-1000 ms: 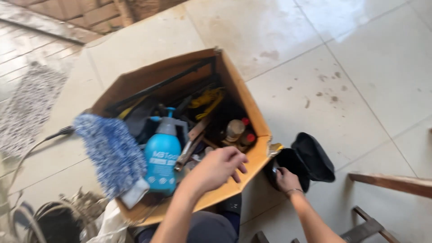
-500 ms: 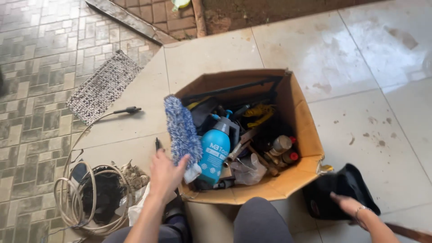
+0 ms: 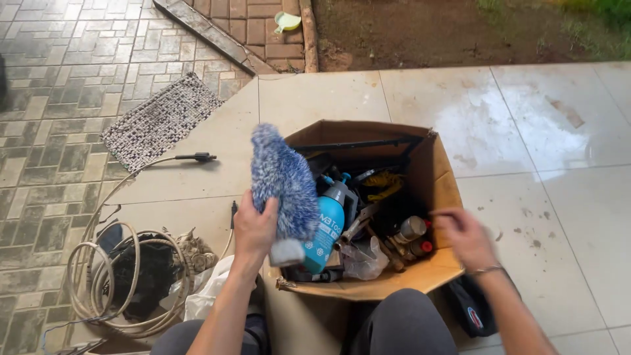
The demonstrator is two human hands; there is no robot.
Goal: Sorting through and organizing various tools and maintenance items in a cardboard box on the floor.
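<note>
My left hand [image 3: 255,227] grips a fluffy blue-and-white wash mitt [image 3: 282,181] and holds it up over the left side of an open cardboard box [image 3: 444,181]. Inside the box stand a blue spray bottle [image 3: 327,230], a yellow item, small cans and dark tools. My right hand [image 3: 465,236] hovers over the box's right wall with fingers curled, holding nothing that I can make out. My knees are at the bottom of the view.
A coiled pale hose [image 3: 98,276] with a black nozzle lies on the tiles at left, around a dark bundle. A woven mat [image 3: 161,118] lies beyond it. A black bag [image 3: 470,306] sits by the box's right corner. Bare soil borders the far tiles.
My left hand has taken hold of the wash mitt and lifted it out of the box. My right hand has left the black bag and risen to the box's right wall.
</note>
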